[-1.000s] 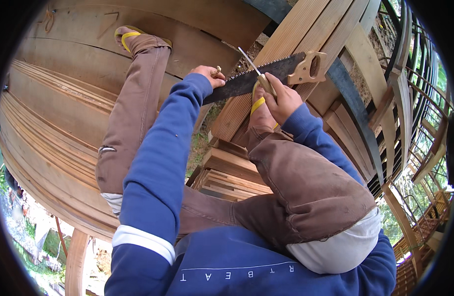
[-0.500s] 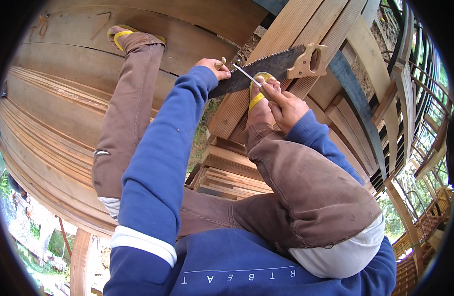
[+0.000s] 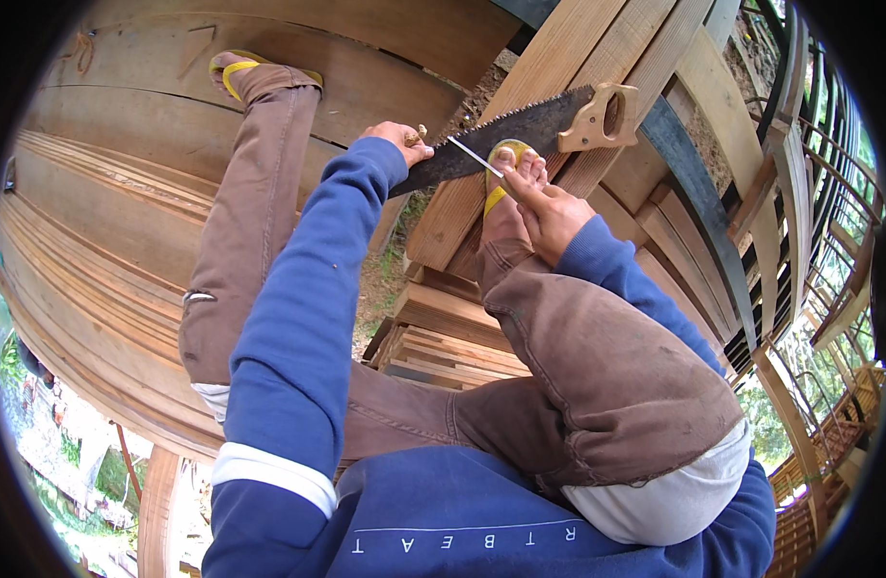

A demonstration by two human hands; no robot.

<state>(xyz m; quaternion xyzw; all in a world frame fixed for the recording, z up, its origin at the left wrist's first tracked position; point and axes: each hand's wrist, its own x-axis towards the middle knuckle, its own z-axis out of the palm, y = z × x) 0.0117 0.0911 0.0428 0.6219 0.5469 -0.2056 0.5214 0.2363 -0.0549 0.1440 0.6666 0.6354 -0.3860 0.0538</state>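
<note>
A hand saw [image 3: 529, 125] with a dark toothed blade and a pale wooden handle lies across the stacked planks, its teeth facing away from me. My left hand [image 3: 396, 141] is closed at the blade's narrow end, with a small tan piece showing by its fingers that I cannot make out. Between the fingers of my right hand [image 3: 551, 214] is a thin silver file [image 3: 476, 156], its far tip at the toothed edge. My foot in a yellow flip-flop [image 3: 501, 178] rests against the blade's near side.
Wooden planks [image 3: 558, 58] form the support beneath the saw. More boards [image 3: 457, 313] are stacked below, between my legs. Wide boards [image 3: 173, 116] spread out at the left, where my other foot [image 3: 236, 72] stands. Curved slats and dark bars [image 3: 698, 178] run along the right.
Both hands have moved a little to the left along the saw. The file's tip has shifted left and slightly down along the teeth. The saw's handle has stayed nearly in place.
</note>
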